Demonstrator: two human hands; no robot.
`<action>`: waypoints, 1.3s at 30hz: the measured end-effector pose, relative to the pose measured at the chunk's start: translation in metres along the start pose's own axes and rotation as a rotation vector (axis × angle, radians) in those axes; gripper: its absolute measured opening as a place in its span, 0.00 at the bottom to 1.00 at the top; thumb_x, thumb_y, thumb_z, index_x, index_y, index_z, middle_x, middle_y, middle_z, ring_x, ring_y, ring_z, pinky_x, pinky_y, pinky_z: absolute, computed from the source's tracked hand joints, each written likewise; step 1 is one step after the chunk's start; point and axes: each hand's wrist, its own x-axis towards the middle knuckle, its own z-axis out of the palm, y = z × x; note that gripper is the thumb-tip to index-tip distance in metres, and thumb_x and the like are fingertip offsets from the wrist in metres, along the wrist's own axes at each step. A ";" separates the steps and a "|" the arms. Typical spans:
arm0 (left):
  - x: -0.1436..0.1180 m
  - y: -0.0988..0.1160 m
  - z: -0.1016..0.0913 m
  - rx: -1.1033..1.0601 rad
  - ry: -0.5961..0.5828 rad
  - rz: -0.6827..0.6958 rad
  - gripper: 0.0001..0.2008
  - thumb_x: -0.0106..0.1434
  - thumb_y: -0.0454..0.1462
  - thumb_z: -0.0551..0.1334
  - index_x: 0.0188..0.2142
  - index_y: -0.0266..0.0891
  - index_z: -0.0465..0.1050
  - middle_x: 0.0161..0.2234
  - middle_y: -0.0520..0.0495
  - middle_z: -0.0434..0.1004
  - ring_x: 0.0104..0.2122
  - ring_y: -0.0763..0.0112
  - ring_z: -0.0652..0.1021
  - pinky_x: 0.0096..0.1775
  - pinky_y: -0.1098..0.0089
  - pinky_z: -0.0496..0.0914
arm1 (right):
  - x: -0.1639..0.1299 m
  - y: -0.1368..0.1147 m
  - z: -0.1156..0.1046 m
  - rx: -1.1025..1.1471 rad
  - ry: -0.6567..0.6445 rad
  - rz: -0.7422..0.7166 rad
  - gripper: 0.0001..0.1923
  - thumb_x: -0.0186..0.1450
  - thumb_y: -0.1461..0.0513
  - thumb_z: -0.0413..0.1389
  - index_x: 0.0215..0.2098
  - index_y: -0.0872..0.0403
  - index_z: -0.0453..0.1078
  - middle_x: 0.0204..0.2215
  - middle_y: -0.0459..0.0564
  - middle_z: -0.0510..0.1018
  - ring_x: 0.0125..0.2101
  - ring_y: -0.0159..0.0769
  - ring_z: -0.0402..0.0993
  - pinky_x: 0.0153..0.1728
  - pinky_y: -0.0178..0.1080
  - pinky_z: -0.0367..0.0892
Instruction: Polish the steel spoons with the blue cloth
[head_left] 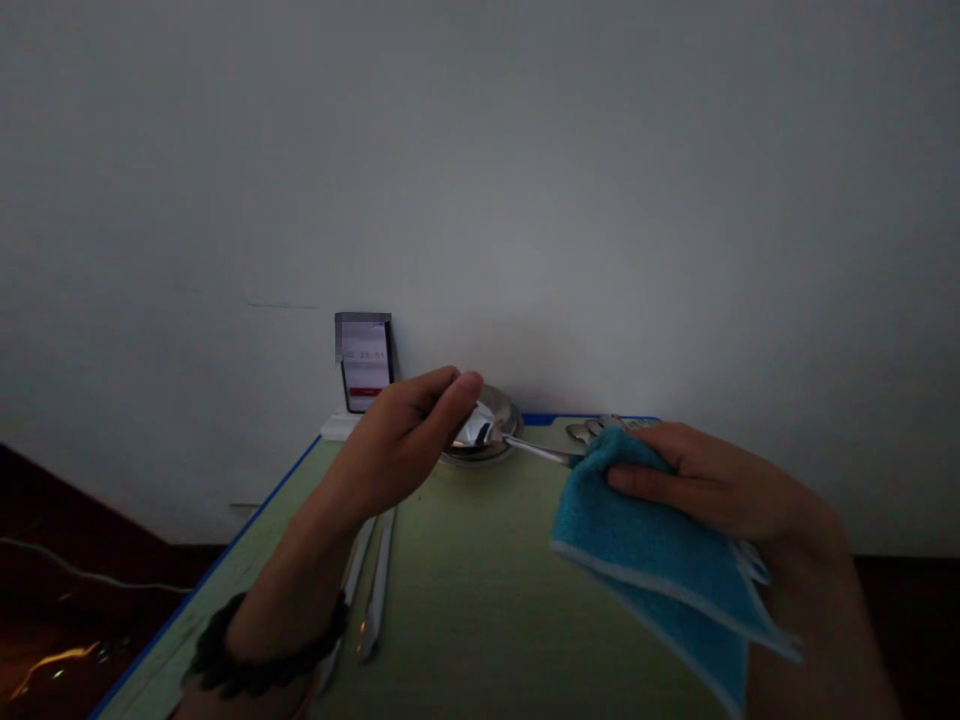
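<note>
- Left hand (409,440) curled shut around the bowl end of a shiny metal spoon (491,438), fingertips pinched over it, held up above the far part of the table.
- Dark beaded bracelet (255,655) on that left wrist.
- Spoon's thin handle running right, its far end tucked into a bright blue terry cloth with a pale edge (645,545).
- Right hand (720,485) closed on that cloth, fingers folded over the top, bunching it round the handle; rest of the cloth hanging down toward the near right corner.
- Round stainless steel dish (501,415) sitting right behind the spoon, close to the wall, partly hidden by the left hand.
- Two more long metal utensils (379,575) lying flat side by side on the table under the left forearm; too dim to tell knife from fork.
- Small cluster of other metal cutlery (592,428) at the back edge, just past the cloth.
- Pale green table with a blue rim (480,600) underneath it all.
- Phone with a lit screen (365,365) propped upright against the white wall (525,180), back left of the dish.
</note>
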 end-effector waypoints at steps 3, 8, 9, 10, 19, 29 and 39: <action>0.000 0.001 0.005 0.051 -0.040 -0.043 0.18 0.64 0.44 0.46 0.21 0.38 0.55 0.18 0.57 0.54 0.19 0.78 0.60 0.22 0.75 0.54 | 0.006 0.000 0.006 0.050 -0.008 -0.004 0.16 0.61 0.52 0.47 0.33 0.55 0.67 0.25 0.45 0.71 0.24 0.29 0.67 0.23 0.31 0.62; 0.001 0.012 0.023 0.163 -0.163 0.041 0.17 0.64 0.43 0.46 0.23 0.38 0.60 0.18 0.55 0.60 0.19 0.76 0.63 0.23 0.73 0.53 | 0.027 -0.008 0.022 -0.070 0.055 -0.177 0.15 0.61 0.53 0.48 0.30 0.55 0.68 0.25 0.44 0.72 0.25 0.29 0.67 0.26 0.31 0.61; 0.001 0.013 0.028 0.152 -0.164 0.045 0.17 0.64 0.43 0.47 0.23 0.38 0.61 0.18 0.55 0.61 0.19 0.75 0.63 0.24 0.73 0.53 | 0.030 -0.009 0.024 -0.081 0.066 -0.184 0.15 0.61 0.52 0.48 0.29 0.55 0.68 0.24 0.44 0.72 0.24 0.29 0.67 0.25 0.31 0.61; 0.002 0.012 0.034 0.131 -0.151 0.040 0.16 0.63 0.43 0.48 0.23 0.38 0.62 0.18 0.55 0.62 0.20 0.75 0.64 0.24 0.73 0.53 | 0.033 -0.009 0.025 -0.091 0.080 -0.192 0.16 0.61 0.52 0.47 0.29 0.55 0.68 0.24 0.45 0.72 0.24 0.29 0.66 0.25 0.31 0.60; 0.007 -0.037 0.056 -0.151 0.075 -0.186 0.18 0.59 0.45 0.52 0.18 0.37 0.60 0.15 0.56 0.56 0.17 0.77 0.60 0.21 0.74 0.52 | 0.047 0.044 0.050 0.460 0.081 0.050 0.14 0.55 0.51 0.55 0.28 0.54 0.69 0.22 0.44 0.72 0.20 0.29 0.66 0.21 0.31 0.60; -0.066 -0.038 0.108 -0.509 0.133 -0.395 0.13 0.61 0.44 0.50 0.36 0.38 0.67 0.32 0.49 0.72 0.33 0.71 0.73 0.35 0.72 0.67 | 0.044 0.077 0.152 0.604 0.404 0.074 0.18 0.59 0.49 0.48 0.26 0.56 0.63 0.22 0.44 0.67 0.23 0.30 0.63 0.26 0.34 0.60; -0.081 -0.067 0.115 -0.577 0.122 -0.456 0.13 0.58 0.44 0.57 0.36 0.37 0.70 0.31 0.50 0.73 0.30 0.71 0.72 0.30 0.74 0.66 | 0.039 0.073 0.154 0.308 0.415 0.011 0.16 0.61 0.52 0.47 0.26 0.56 0.64 0.23 0.44 0.68 0.25 0.30 0.63 0.28 0.33 0.58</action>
